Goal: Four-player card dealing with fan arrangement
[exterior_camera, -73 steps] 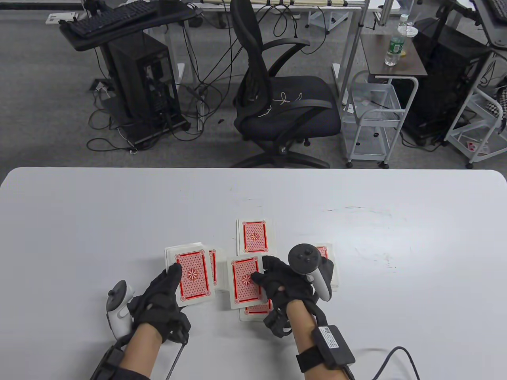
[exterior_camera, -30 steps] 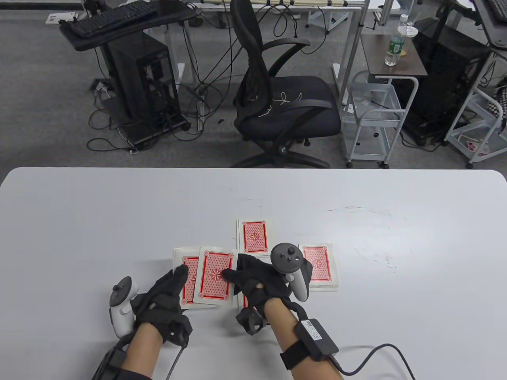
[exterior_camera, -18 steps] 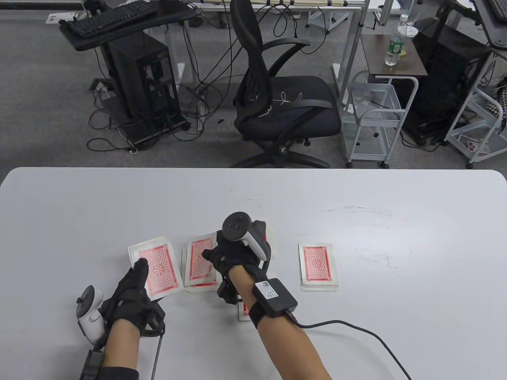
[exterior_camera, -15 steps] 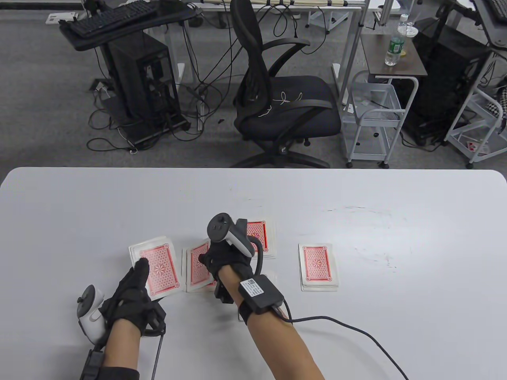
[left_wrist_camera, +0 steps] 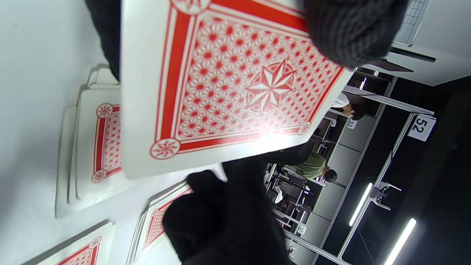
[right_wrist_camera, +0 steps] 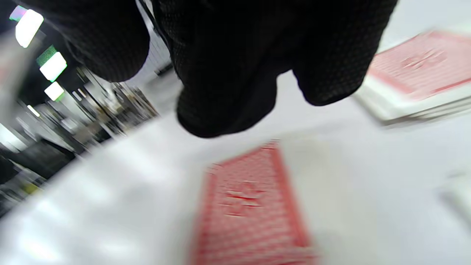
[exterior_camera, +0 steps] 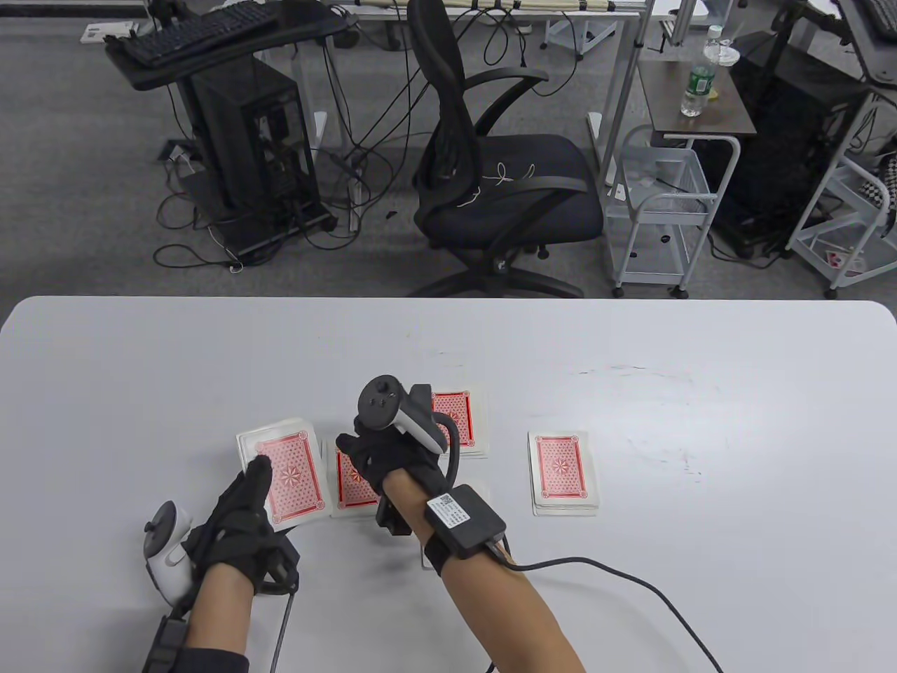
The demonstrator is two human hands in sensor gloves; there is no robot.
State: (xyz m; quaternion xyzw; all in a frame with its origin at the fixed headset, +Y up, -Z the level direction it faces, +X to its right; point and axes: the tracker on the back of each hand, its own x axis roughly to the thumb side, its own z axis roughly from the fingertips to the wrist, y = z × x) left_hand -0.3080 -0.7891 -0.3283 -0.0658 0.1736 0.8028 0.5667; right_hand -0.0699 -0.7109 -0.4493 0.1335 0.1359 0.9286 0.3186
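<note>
Nearest, the left hand [exterior_camera: 245, 512] grips the deck [exterior_camera: 289, 477], thumb laid on its top card, at about 8 o'clock on the surface [exterior_camera: 701, 364]. Just beyond, the right hand [exterior_camera: 382, 459] hangs over the left pile [exterior_camera: 352, 484]; the wrist view is blurred, so whether it pinches a card cannot be told. The far pile [exterior_camera: 459, 424] sits at 12 o'clock, the right pile [exterior_camera: 564, 473] at 3. To deal well, slide one card off cleanly and lay it square. Every card lies face down, long axis running 6 to 12.
</note>
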